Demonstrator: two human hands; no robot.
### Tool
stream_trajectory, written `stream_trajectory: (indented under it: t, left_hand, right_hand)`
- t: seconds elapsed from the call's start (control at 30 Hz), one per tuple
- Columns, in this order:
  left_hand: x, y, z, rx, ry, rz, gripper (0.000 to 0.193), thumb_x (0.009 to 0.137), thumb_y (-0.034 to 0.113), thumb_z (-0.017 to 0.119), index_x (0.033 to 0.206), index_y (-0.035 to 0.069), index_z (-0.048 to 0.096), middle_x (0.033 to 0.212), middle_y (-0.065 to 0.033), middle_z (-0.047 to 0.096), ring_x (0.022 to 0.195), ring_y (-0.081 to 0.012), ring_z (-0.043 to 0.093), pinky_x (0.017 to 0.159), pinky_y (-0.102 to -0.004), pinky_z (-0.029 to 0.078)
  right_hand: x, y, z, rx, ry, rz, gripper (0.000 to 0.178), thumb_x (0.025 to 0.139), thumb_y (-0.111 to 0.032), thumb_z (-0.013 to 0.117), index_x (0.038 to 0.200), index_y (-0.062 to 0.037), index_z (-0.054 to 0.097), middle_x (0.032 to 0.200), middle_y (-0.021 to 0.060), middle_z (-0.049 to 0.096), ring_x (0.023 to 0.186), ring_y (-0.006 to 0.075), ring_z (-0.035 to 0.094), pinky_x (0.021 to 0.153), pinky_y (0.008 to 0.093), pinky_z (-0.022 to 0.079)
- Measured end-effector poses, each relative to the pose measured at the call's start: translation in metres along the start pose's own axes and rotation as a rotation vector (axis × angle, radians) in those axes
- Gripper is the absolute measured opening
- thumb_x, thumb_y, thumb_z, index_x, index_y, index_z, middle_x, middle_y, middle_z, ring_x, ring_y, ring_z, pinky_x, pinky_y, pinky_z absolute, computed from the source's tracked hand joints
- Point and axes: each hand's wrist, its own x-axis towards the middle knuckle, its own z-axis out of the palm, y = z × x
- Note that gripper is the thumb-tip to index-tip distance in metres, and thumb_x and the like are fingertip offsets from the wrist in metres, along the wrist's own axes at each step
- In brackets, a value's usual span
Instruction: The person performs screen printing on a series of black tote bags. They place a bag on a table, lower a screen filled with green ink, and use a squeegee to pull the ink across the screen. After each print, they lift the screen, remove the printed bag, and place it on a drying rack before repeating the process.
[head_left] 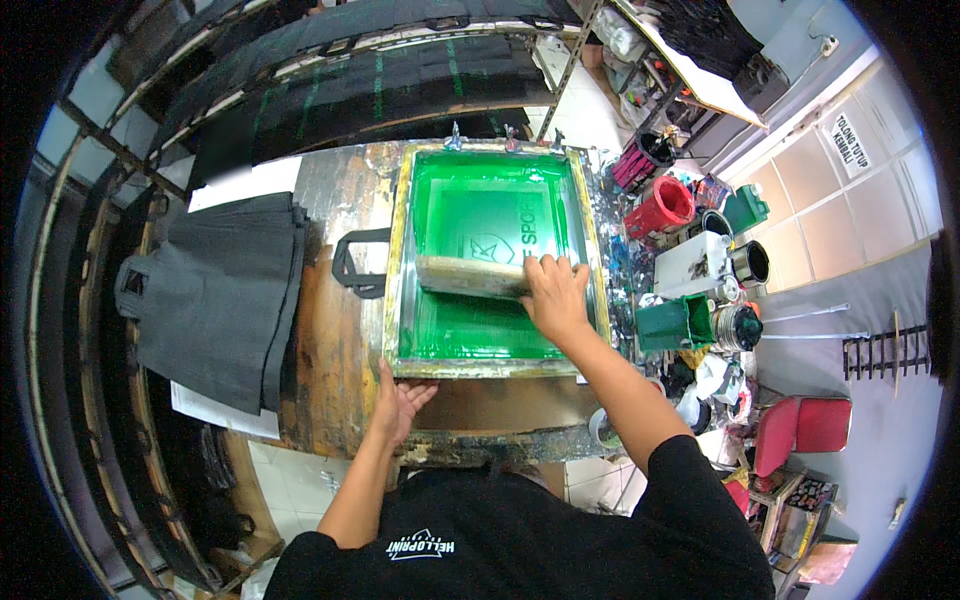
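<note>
A screen-printing frame [391,250] lies on the worktable, its mesh covered in wet green ink [470,330], with a dark emblem and lettering showing through. My right hand [556,300] is closed round the right end of a wooden-handled squeegee [465,277], which stands crosswise on the mesh. At the frame's near left corner is my left hand [398,402], palm up, its thumb against the corner and its fingers stretched out along the near edge. From under the frame's left side sticks out the black handle of a bag [345,265]; the rest is hidden.
A stack of dark fabric bags [215,290] lies on the table's left. Clamps [510,140] hold the frame's far edge. To the right stand a red bucket [662,207], a green container [670,325] and several cans. Racks with black bags [390,85] stand beyond.
</note>
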Motion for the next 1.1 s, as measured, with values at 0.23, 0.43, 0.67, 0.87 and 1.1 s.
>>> stream_trajectory:
  t: [0.23, 0.43, 0.67, 0.87, 1.1]
  left_hand:
    - [-0.006, 0.0, -0.007, -0.015, -0.014, -0.029, 0.096, 0.105, 0.074, 0.038, 0.164, 0.001, 0.018, 0.158, -0.0299, 0.041, 0.14, -0.0438, 0.051, 0.115, -0.0546, 0.049]
    - [0.001, -0.003, -0.007, 0.019, 0.01, -0.079, 0.086, 0.108, 0.069, 0.039, 0.161, 0.003, 0.026, 0.155, -0.027, 0.047, 0.137, -0.0418, 0.056, 0.115, -0.0545, 0.05]
    - [0.014, 0.039, -0.022, 0.36, -0.003, -0.644, 0.101, 0.102, 0.083, 0.027, 0.126, -0.008, 0.063, 0.103, -0.0224, 0.075, 0.095, -0.0313, 0.076, 0.087, -0.0435, 0.063]
    - [0.076, 0.127, 0.044, 1.261, -0.003, 0.416, 0.048, 0.096, 0.049, 0.077, 0.081, 0.004, 0.071, 0.067, -0.0029, 0.061, 0.064, -0.0114, 0.06, 0.058, -0.0355, 0.048]
    - [0.239, 0.215, 0.193, 1.669, 0.088, 1.563, 0.068, 0.092, 0.06, 0.074, 0.129, 0.004, 0.065, 0.129, -0.0204, 0.06, 0.122, -0.0388, 0.054, 0.106, -0.0513, 0.042]
  right_hand:
    - [0.131, 0.052, 0.043, -0.068, 0.01, -0.015, 0.07, 0.072, -0.03, 0.093, 0.13, -0.0152, 0.056, 0.116, 0.0085, 0.062, 0.114, 0.0297, 0.059, 0.093, 0.0531, 0.039]
    - [0.225, 0.092, 0.074, -0.061, -0.004, -0.063, 0.076, 0.074, -0.034, 0.093, 0.137, -0.0175, 0.055, 0.123, 0.007, 0.065, 0.123, 0.0305, 0.059, 0.097, 0.0584, 0.042]
    - [0.247, 0.103, 0.053, 0.016, 0.013, -0.066, 0.073, 0.075, -0.033, 0.092, 0.136, -0.0156, 0.055, 0.121, 0.0063, 0.064, 0.12, 0.0308, 0.06, 0.096, 0.0571, 0.042]
    - [0.23, 0.097, 0.078, -0.101, 0.276, -0.094, 0.058, 0.077, -0.025, 0.087, 0.129, -0.0194, 0.061, 0.116, 0.004, 0.062, 0.117, 0.027, 0.058, 0.098, 0.055, 0.04]
    - [0.231, 0.091, 0.107, -0.199, 0.347, -0.064, 0.034, 0.088, -0.015, 0.07, 0.121, -0.0223, 0.063, 0.106, 0.0018, 0.061, 0.108, 0.0244, 0.059, 0.099, 0.0542, 0.039]
